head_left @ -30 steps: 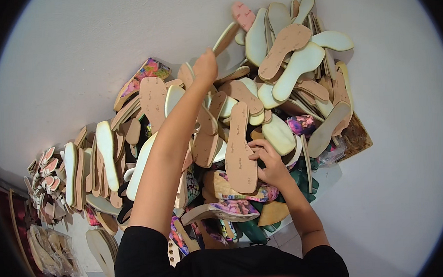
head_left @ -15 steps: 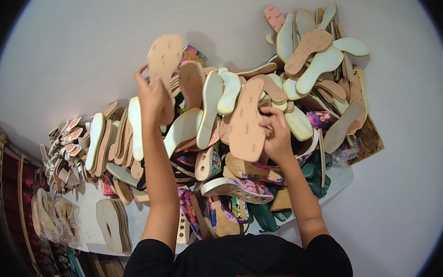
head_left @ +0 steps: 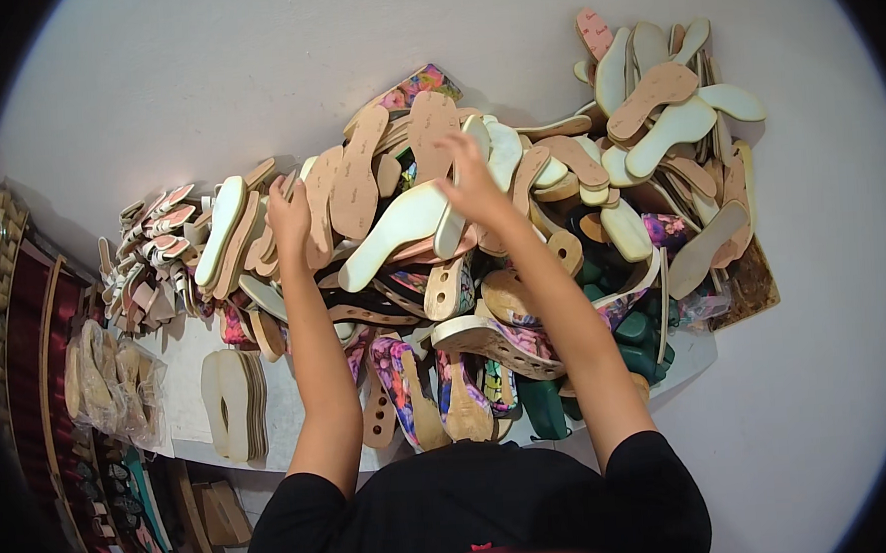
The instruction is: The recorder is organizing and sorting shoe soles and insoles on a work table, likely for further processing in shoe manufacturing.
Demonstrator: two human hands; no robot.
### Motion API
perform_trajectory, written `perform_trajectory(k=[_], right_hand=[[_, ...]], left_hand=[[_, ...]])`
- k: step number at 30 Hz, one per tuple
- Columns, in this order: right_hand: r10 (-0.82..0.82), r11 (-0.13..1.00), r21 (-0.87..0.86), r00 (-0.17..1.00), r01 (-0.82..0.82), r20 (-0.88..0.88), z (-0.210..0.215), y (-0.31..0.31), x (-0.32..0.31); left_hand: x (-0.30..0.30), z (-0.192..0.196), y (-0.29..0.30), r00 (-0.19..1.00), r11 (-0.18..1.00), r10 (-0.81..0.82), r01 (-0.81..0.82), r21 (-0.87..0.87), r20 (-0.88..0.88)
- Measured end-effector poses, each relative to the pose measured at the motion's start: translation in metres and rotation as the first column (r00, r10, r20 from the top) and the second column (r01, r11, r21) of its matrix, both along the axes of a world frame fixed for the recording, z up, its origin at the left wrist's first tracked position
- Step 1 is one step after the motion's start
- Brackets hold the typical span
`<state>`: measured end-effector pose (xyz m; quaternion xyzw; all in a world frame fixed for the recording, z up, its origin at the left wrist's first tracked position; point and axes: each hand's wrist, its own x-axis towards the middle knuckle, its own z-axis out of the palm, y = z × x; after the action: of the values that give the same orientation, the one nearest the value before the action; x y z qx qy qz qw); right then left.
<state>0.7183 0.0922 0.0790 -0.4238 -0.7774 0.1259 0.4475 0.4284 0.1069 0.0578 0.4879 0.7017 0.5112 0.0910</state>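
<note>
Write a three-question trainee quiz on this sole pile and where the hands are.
1. True or false: both hands reach up into the pile of shoe soles.
2. Which hand is next to the tan sole? A) left B) right
3. Fill in: the neat stack of pale soles stands on the white ____.

Key
1. True: the left hand and the right hand are both among the soles.
2. A
3. table

Plain pale wall behind white worktop, dark red shelving at left, even soft light.
</note>
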Motion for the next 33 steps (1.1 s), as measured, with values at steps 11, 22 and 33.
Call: perform_trajectory(k=[11, 22, 33], right_hand=[[-0.145, 0.663, -0.442, 0.683, 0.604, 0.716, -0.014, 0.063, 0.160], [-0.237, 0.811, -0.184, 0.599, 0.556, 0.765, -0.035, 0.077, 0.175], [-0.373, 0.927, 0.066, 0.893, 0.369, 0.250, 0.050, 0.037, 0.183]], left_hand=[[0.120, -0.020, -0.063, 0.685, 0.812, -0.568, 0.556, -0.177, -0.456], [0.096, -0.030, -0.064, 0.701, 0.841, -0.542, 0.460, -0.286, -0.464], [0.046, 0.005, -0.057, 0.811, 0.828, -0.547, 0.561, -0.012, 0.207]])
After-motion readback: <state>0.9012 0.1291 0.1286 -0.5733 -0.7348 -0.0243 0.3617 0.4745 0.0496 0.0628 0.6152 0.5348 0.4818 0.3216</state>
